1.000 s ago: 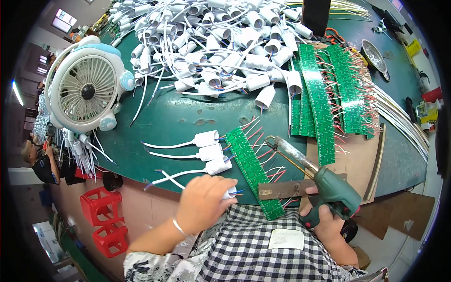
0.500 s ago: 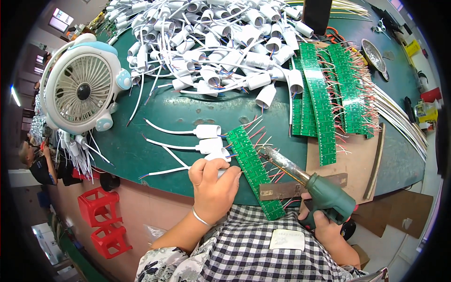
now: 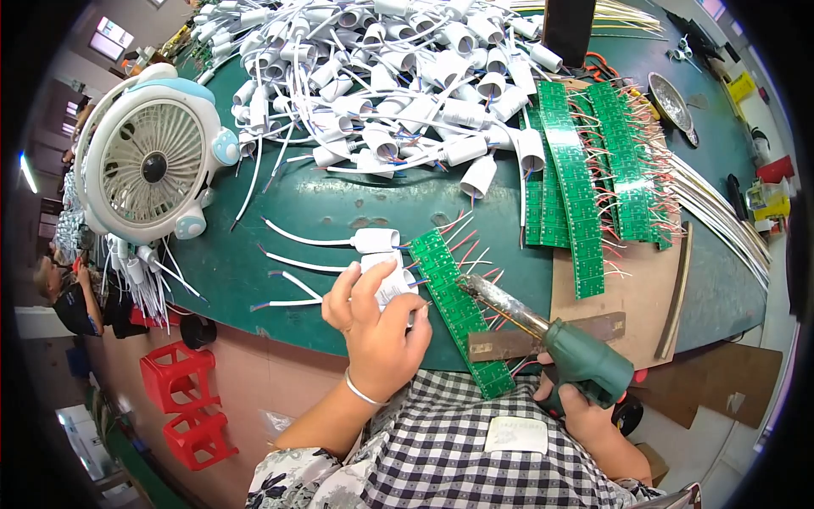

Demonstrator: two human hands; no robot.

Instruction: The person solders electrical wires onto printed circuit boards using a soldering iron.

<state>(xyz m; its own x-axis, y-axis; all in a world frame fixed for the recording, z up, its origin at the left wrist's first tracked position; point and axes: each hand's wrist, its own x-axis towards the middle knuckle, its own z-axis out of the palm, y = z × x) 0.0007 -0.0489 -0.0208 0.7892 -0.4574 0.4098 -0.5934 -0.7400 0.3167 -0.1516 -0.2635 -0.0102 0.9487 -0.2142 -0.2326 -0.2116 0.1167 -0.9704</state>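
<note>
Right hand [image 3: 585, 412] wrapped round a green soldering gun [image 3: 587, 360], tip at the green circuit board strip [image 3: 451, 297], contact unclear; left hand [image 3: 377, 343] pinching a mostly hidden white socket [image 3: 413, 319], thumb and forefinger, just left of strip; strip lies on table [image 3: 322, 199], brown bar [image 3: 517, 343] across its lower part

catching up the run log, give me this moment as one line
left hand: over white sockets | right hand: holding green soldering gun, pointed at green circuit strip | nearby: fan, socket pile
</note>
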